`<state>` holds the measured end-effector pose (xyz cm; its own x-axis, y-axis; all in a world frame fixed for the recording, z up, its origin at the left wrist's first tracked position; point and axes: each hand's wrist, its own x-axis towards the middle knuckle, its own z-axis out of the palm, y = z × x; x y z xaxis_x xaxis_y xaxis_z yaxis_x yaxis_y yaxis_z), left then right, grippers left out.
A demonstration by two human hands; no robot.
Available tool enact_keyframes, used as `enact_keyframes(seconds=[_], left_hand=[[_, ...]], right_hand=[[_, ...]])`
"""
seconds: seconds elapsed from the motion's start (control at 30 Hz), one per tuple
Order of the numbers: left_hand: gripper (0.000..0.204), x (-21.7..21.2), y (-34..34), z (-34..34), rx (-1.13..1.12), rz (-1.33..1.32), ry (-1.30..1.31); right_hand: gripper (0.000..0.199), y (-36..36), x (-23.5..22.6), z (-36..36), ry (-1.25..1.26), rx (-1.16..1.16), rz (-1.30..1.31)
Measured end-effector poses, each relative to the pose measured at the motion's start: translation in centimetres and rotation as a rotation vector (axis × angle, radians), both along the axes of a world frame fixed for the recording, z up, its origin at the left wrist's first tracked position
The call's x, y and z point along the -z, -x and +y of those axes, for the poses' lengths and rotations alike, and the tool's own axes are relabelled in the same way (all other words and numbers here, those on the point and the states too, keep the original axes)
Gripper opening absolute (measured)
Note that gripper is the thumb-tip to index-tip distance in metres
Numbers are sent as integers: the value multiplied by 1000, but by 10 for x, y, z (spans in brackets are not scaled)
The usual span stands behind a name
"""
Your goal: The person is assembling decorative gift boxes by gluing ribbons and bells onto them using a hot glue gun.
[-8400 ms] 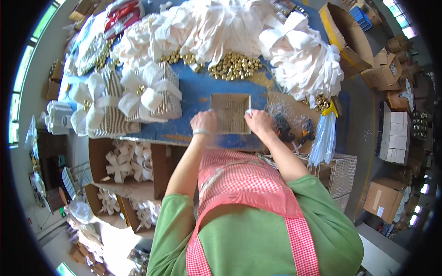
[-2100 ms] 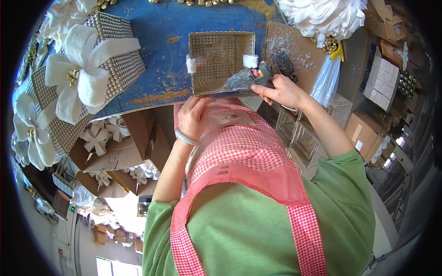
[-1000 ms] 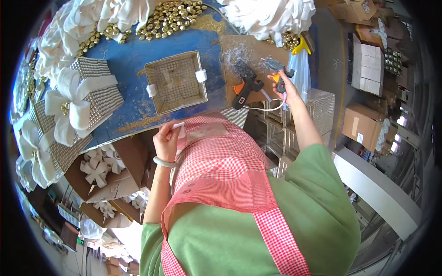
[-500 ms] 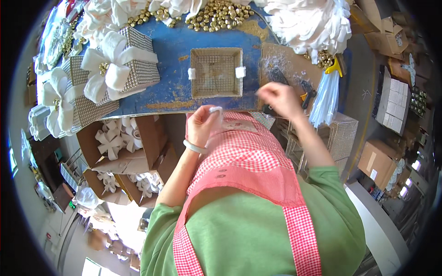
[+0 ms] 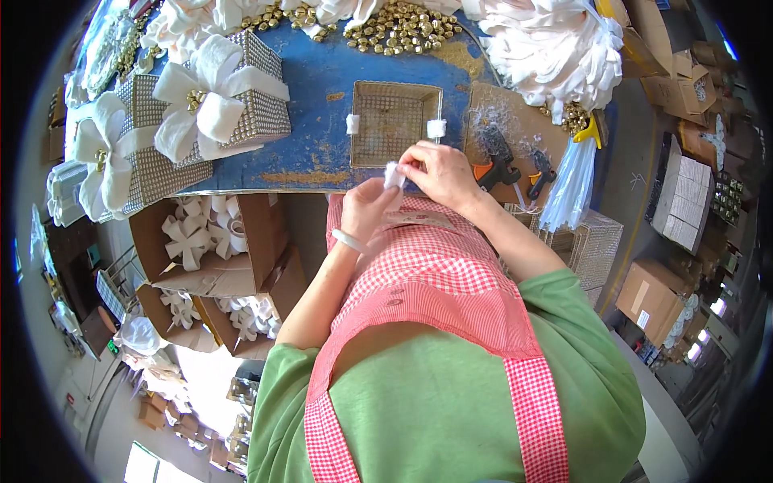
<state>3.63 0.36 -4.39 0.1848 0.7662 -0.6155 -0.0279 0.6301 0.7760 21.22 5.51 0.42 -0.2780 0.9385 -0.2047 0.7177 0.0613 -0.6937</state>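
My left hand (image 5: 366,211) is closed on a white felt strip (image 5: 393,175) in front of the table's near edge. Pinched fingers of my right hand (image 5: 441,173) meet the strip's upper end. Just beyond both hands, an open square wire-mesh box (image 5: 358,101) sits on the blue table (image 5: 310,105). White felt pads are on its left side (image 5: 353,124) and right side (image 5: 436,129). Beside my right hand, a black and orange glue gun (image 5: 501,171) lies on a piece of cardboard (image 5: 481,105), with a second, smaller glue gun (image 5: 541,173) nearby.
Two sparkly boxes with white bows (image 5: 205,101) stand at the left. Gold bells (image 5: 403,28) and heaped white felt (image 5: 555,56) line the far side. Cardboard boxes of white bows (image 5: 266,217) are below the table. Clear plastic bags (image 5: 572,189) hang at the right edge.
My right hand has come left from near the glue guns and now pinches the felt strip. My left hand has lifted slightly toward the table. The view has shifted a little.
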Motion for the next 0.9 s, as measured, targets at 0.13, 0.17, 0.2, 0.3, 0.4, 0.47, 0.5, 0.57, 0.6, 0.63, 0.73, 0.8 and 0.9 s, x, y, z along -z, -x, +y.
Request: enact_keyframes(seconds=[0.13,0.17,0.2,0.3,0.4,0.47,0.5,0.57,0.6,0.63,0.73,0.8,0.9], left_hand=[[19,10,-5,6,-39,61,-57],[20,17,-7,6,-48,90,-79],[21,18,-8,7,-59,120,-101],[19,19,-9,8,-30,173,-87],[21,25,-10,8,-55,171,-111],[21,25,-10,8,-57,171,-101],[21,24,-10,9,-60,172,-92],[21,28,-11,9,-68,171,-111],[21,28,-11,9,-74,169,-129],[21,27,-11,10,-74,168,-129],[21,24,-11,11,-45,167,-128],[21,24,-13,11,-62,166,-112],[21,27,-14,10,-96,159,-115]], right_hand=[[15,4,11,13,-3,10,-58],[15,5,13,14,-3,7,-88],[15,6,14,15,-3,3,-118],[15,8,16,16,3,-9,-184],[15,9,20,16,-10,-28,-224],[15,10,21,17,-11,-37,-241],[16,11,21,17,-14,-47,-257],[15,12,23,18,-12,-55,-272],[15,13,24,19,-10,-63,-288],[15,13,25,20,-9,-62,-288],[16,14,28,22,29,-100,-349],[15,14,33,22,-21,-138,-360],[15,15,30,25,16,-171,-380]])
